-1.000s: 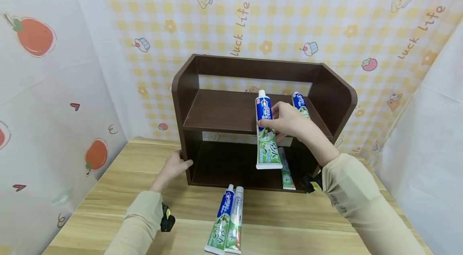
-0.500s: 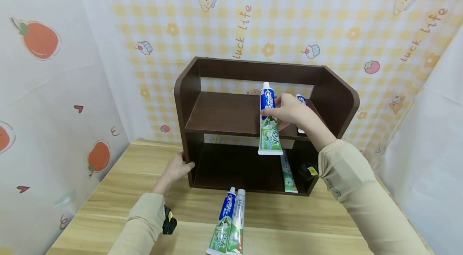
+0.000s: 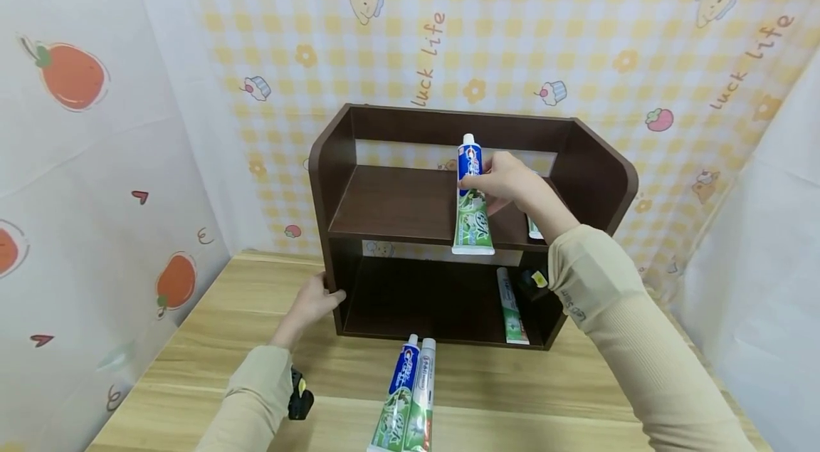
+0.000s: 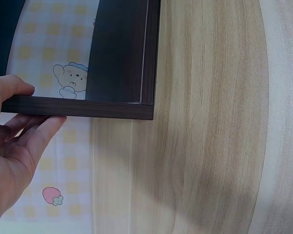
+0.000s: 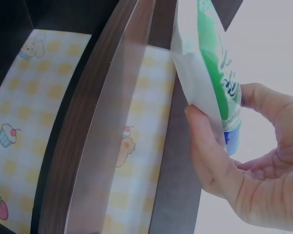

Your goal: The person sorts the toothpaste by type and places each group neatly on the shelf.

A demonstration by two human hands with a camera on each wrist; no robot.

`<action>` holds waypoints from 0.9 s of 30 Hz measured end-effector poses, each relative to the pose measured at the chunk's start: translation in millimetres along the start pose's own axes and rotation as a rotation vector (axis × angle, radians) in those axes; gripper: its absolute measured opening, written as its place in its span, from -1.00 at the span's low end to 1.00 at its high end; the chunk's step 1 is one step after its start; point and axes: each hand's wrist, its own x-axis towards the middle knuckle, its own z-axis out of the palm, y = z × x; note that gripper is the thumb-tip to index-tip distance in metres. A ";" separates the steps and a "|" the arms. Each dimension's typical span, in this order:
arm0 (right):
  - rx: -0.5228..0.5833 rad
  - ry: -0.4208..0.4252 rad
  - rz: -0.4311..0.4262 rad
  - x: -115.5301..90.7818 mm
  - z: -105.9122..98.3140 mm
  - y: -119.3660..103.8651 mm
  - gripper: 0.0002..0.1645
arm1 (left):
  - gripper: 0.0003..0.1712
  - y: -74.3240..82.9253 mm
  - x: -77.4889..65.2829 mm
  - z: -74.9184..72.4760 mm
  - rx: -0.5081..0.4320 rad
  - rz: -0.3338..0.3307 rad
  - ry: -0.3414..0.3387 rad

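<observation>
My right hand (image 3: 502,178) pinches a blue and green toothpaste tube (image 3: 472,217) between thumb and fingers, cap upward, in front of the upper shelf (image 3: 397,199). In the right wrist view the same tube (image 5: 212,63) is gripped near its blue end. Around the left side panel of the dark brown rack (image 3: 329,260) my left hand (image 3: 314,301) holds on, thumb on one face and fingers on the other, as the left wrist view shows of the hand (image 4: 14,146). Another tube (image 3: 534,228) on the upper shelf is mostly hidden behind my right arm.
On the lower shelf a white and green tube (image 3: 512,306) lies at the right. Two tubes lie side by side on the wooden table before the rack: a blue-green one (image 3: 398,395) and a silver-green one (image 3: 423,395). A patterned wall covering (image 3: 410,32) hangs behind.
My right hand has raised the toothpaste tube and moved it farther back, over the upper shelf's front. My left hand keeps its hold on the side panel. The view has shifted slightly.
</observation>
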 end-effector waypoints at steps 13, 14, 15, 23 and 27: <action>-0.003 0.020 0.047 26.2 2.1 0.9 -0.46 | -0.24 2.7 -1.0 -0.4 -0.054 -0.002 -0.004; -0.003 0.019 0.052 27.6 2.5 1.1 -0.46 | -0.23 2.0 -0.6 -0.3 -0.058 -0.005 -0.005; -0.003 0.018 0.057 29.1 2.8 1.7 -0.47 | -0.22 1.5 -0.3 -0.3 -0.057 -0.005 -0.006; 0.002 0.017 0.086 42.8 6.3 7.1 -0.48 | -0.22 1.2 0.0 1.4 -0.052 -0.002 0.012; -0.005 0.005 0.101 48.4 8.1 10.2 -0.53 | -0.23 0.6 -0.1 2.2 -0.052 -0.006 0.017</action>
